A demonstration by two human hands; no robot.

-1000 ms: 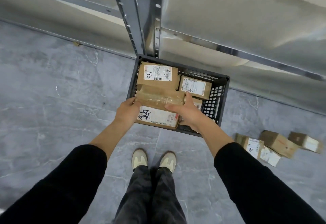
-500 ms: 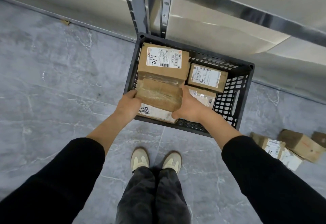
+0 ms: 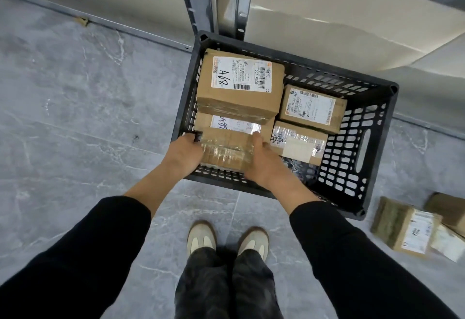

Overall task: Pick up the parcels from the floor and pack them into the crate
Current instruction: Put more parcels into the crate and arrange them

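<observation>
While left hand [image 3: 185, 154] and right hand [image 3: 264, 161] set the taped parcel [image 3: 226, 150] into the near-left corner of the crate [image 3: 377, 157], atop a labelled box [image 3: 234, 124], each grip is clamped on one end. Step: placement. Next, likely: let go, then fetch the floor parcels [image 3: 407, 230] at right.

head view, steeply downward, close over crate [image 3: 372, 127]

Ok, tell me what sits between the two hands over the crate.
A tape-wrapped cardboard parcel, gripped at its ends by the left hand and right hand, at the black crate's near-left corner. The head view shows it.
</observation>
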